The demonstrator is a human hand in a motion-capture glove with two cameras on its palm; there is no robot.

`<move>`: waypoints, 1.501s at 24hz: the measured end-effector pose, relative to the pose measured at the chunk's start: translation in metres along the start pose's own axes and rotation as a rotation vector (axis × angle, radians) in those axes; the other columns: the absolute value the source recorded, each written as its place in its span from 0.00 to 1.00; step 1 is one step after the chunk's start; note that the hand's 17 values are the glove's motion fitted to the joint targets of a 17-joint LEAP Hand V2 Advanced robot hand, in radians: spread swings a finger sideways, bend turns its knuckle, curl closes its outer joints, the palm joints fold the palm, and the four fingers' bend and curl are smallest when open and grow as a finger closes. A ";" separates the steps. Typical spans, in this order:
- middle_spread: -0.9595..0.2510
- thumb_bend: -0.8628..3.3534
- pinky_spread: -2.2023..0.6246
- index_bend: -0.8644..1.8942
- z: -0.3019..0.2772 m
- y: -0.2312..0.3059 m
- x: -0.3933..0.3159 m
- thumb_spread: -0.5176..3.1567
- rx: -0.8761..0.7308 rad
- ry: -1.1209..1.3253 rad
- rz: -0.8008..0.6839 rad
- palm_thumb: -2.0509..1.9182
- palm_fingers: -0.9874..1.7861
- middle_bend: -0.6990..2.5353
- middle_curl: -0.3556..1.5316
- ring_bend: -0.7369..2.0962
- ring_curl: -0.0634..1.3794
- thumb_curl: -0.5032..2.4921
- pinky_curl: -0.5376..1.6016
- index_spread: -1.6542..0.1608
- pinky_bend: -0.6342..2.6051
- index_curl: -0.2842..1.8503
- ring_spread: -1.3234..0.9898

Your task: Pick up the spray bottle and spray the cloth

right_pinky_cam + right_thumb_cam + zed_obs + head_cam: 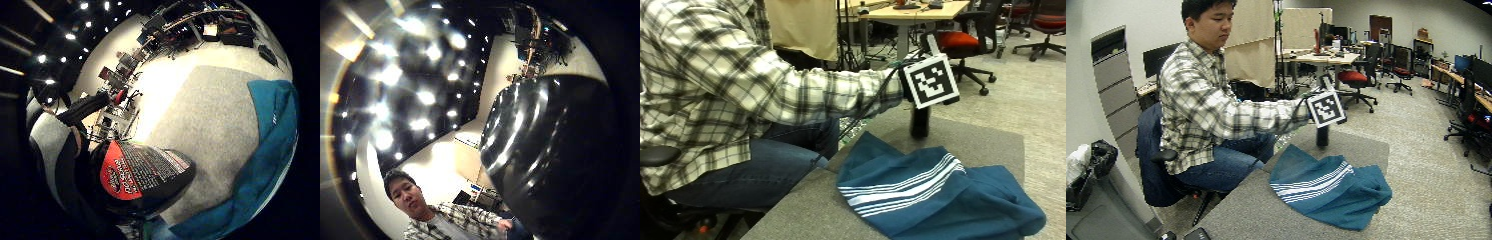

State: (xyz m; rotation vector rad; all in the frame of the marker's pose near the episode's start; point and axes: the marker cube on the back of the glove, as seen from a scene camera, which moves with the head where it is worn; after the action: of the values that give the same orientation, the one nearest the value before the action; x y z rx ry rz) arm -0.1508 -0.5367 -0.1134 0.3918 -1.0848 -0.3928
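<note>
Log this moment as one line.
hand: grips bottle | bottle: upright, base at table level | cloth: bunched on table | spray: not yet

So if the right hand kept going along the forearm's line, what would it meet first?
Probably nothing close. The right hand, holding the bottle, points across the table, behind the cloth. The way looks free, though depth is unclear.

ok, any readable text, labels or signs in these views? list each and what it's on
None can be read.
Spray bottle label: red and black panels with white print, too blurred to read.
Cloth: white stripes only, no words.
Nothing legible on the table or in the room behind.
</note>
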 end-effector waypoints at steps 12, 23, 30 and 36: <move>0.69 0.20 0.73 0.44 0.001 -0.022 0.023 0.15 0.004 0.008 -0.036 0.78 0.84 0.39 0.46 0.47 0.36 0.44 0.43 0.79 0.33 0.40 0.48; 0.69 0.20 0.74 0.44 0.000 -0.025 0.025 0.16 -0.036 -0.051 0.004 0.78 0.83 0.39 0.45 0.46 0.36 0.44 0.43 0.79 0.33 0.40 0.49; 0.70 0.20 0.74 0.41 -0.003 -0.021 0.025 0.18 -0.091 -0.060 0.030 0.78 0.81 0.38 0.45 0.45 0.35 0.44 0.43 0.79 0.35 0.39 0.50; 0.70 0.19 0.77 0.35 -0.010 -0.011 0.029 0.22 -0.161 -0.032 0.047 0.77 0.71 0.35 0.44 0.43 0.34 0.43 0.43 0.78 0.36 0.36 0.50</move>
State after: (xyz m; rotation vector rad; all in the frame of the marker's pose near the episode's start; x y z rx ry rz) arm -0.1314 -0.5597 -0.1008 0.2172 -1.0830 -0.4426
